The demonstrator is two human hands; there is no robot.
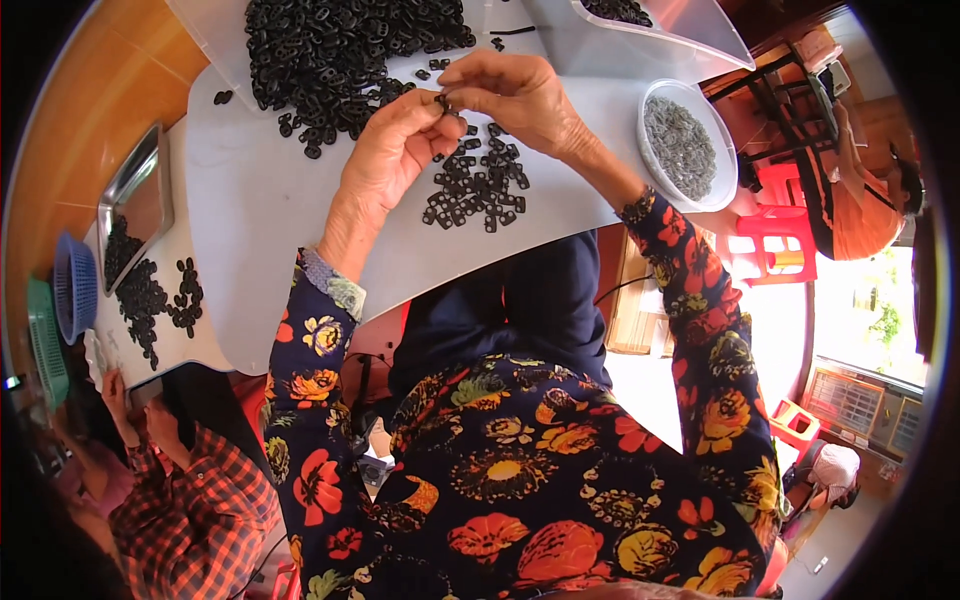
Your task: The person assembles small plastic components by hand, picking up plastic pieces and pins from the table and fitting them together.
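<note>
Head view: pinching a black bit (442, 104) with finger and thumb closed, left hand (385, 150) and right hand (522, 103) alike, right of the pile (335, 55). Could slip if squeezed crooked, then get lost among loose bits (460, 184) beside the pile.

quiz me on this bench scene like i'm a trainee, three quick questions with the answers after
1. Multiple choice: what fills the round tub on the person's right?
a) black pieces
b) grey pieces
c) red pieces

2. True or false: the left hand and the right hand meet at a small black piece.

3. Fill in the colour: beside the blue basket at far left is a ____ basket.

Key: 1. b; 2. true; 3. green
</note>
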